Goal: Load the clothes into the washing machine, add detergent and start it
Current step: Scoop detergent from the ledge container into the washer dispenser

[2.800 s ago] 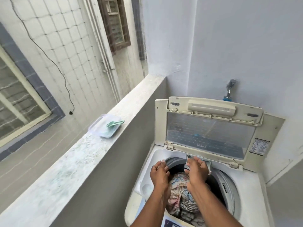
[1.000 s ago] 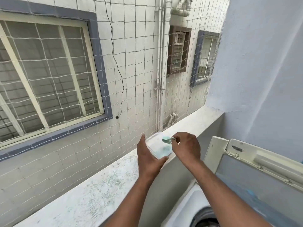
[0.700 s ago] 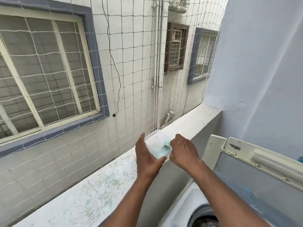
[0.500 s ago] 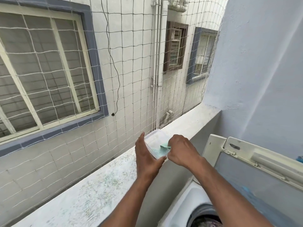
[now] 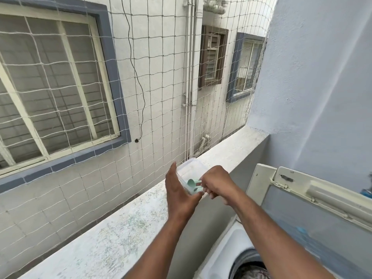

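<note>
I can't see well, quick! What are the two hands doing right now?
Left hand: holding the clear plastic container on the ledge.
Right hand: pinching the green scoop inside it.

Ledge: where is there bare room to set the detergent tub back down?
The ledge is bare from the left hand back toward the camera, bordered by the netting outside and the washing machine inside. Another bare stretch runs beyond the tub to the corner wall. It is crowded only where both hands meet: the right hand holds the green scoop.
</note>
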